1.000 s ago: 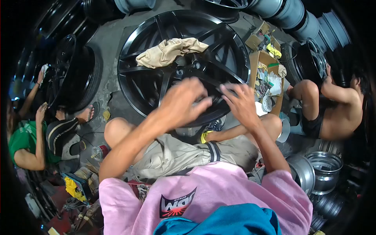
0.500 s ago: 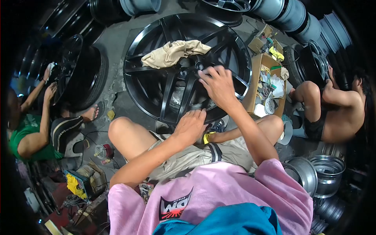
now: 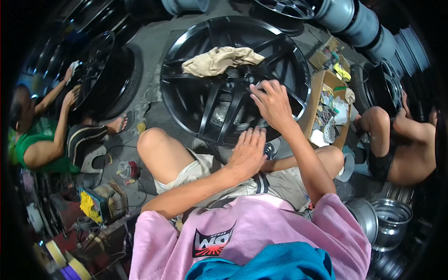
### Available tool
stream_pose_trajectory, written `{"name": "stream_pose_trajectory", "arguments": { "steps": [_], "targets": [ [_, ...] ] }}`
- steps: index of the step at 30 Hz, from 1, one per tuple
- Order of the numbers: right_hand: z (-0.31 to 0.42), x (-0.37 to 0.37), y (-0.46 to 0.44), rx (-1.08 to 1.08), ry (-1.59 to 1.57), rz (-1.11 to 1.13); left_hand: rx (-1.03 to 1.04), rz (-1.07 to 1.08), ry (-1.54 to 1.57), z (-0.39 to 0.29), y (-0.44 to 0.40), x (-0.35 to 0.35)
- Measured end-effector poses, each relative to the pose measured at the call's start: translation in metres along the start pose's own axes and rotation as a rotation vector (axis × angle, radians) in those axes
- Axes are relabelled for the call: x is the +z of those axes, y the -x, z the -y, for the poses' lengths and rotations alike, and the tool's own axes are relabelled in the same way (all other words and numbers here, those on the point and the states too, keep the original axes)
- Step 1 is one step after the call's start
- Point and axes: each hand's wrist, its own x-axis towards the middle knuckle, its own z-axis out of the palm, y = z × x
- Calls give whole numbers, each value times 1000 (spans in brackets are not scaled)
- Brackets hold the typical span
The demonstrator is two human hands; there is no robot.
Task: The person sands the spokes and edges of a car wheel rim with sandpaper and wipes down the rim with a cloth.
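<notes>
A large black wheel rim [image 3: 212, 114] with several spokes lies face up in front of my crossed legs. My left hand [image 3: 249, 150] reaches to its near edge, palm down, with the fingers stretched out. Further up and to the right, my right hand [image 3: 273, 103] is over a spoke near the hub, fingers bent and apart. I see nothing held in it, though its fingertips are partly hidden. A crumpled beige cloth [image 3: 219, 61] lies across the far spokes, beyond both hands.
A cardboard box [image 3: 317, 100] of small items stands right of the rim. One person in a green shirt [image 3: 44, 142] works at a rim on the left; another person [image 3: 410, 154] sits at the right. Silver rims [image 3: 392, 217] stand lower right, grey rims [image 3: 338, 18] upper right.
The whole view has shifted, so the rim appears further right. My left hand has slid slightly right along the near edge, its fingers pointing more forward. My right hand stays near the hub.
</notes>
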Motion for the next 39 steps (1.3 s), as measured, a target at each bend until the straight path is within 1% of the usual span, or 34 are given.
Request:
{"name": "stream_pose_trajectory", "arguments": {
  "steps": [1, 2, 3, 4, 5, 7, 8, 9, 11, 12, 13, 15, 16, 17, 18, 19, 20, 21, 22, 23, 24, 25, 26, 27, 29, 30, 31, 33, 34, 36, 37, 39],
  "targets": [
    [4, 9, -13, -13, -10, 16, -16, -5, -14, -2, 6, -6],
    [11, 14, -18, -20, -43, 22, 21, -12, -20, -5, 13, -14],
    [20, 15, -14, -68, -43, -11, 64, -20, -27, -6, 19, -22],
    [31, 11, -5, -99, -70, 9, 49, -34, 35, -4, 27, -28],
    [41, 6, 6, -130, -95, 36, 46, -39, 28, 4, 30, -46],
    [66, 4, 30, -119, -266, 35, 135, 251, 187, 20, 38, -96],
    [80, -5, 33, -107, -258, 73, 54, 318, 247, 32, 36, -115],
    [90, -7, 35, -118, -285, 65, -25, 382, 300, 47, 29, -136],
    [98, -11, 37, -184, -324, 166, -25, 147, 250, 70, 12, -184],
    [103, -17, 35, -186, -357, 193, -82, 26, 209, 83, 5, -202],
    [101, -20, 33, -188, -460, 190, -137, -95, 173, 97, -3, -218],
    [81, -31, 20, -145, -531, 173, -400, -185, 161, 129, -15, -241],
    [63, -43, 8, -118, -527, 87, -448, -265, 115, 157, -18, -243],
    [39, -44, 0, -93, -451, -41, -498, -345, 66, 191, -17, -237],
    [17, -58, -10, -3, -413, -82, -557, -377, 41, 226, -15, -229],
    [-2, -64, -16, 153, -438, -156, -615, -407, 12, 257, -9, -215],
    [-28, -67, -19, 268, -449, -170, -613, -409, 13, 283, 2, -191],
    [-52, -66, -20, 310, -383, -189, -677, -432, 65, 306, 15, -163],
    [-77, -56, -15, 390, -305, -156, -740, -457, 118, 314, 26, -148],
    [-92, -46, -10, 387, -304, -154, -872, -338, 300, 301, 35, -139],
    [-105, -33, -7, 447, -332, -49, -877, -272, 355, 296, 40, -127],
    [-113, -17, -4, 500, -363, 58, -843, -240, 449, 276, 42, -125],
    [-116, 5, 3, 433, -338, 28, -828, -229, 454, 272, 45, -114],
    [-85, -8, -10, 613, -429, 174, -842, -271, 446, 247, 45, -113],
    [-66, -19, -27, 776, -442, 308, -794, -421, 475, 232, 48, -96],
    [-67, -18, -26, 779, -444, 305, -824, -443, 479, 259, 52, -68],
    [-70, -14, -27, 799, -460, 312, -818, -441, 474, 255, 49, -71],
    [-73, -10, -25, 829, -477, 318, -948, -472, 529, 245, 43, -73],
    [-74, -9, -24, 828, -479, 318, -945, -467, 529, 241, 41, -77],
    [-75, -9, -25, 825, -479, 320, -921, -465, 335, 239, 38, -84],
    [-72, -10, -23, 827, -489, 315, -924, -463, 337, 245, 37, -84],
    [-63, -10, -16, 830, -492, 328, -933, -464, 218, 265, 33, -84]
  ]
}}
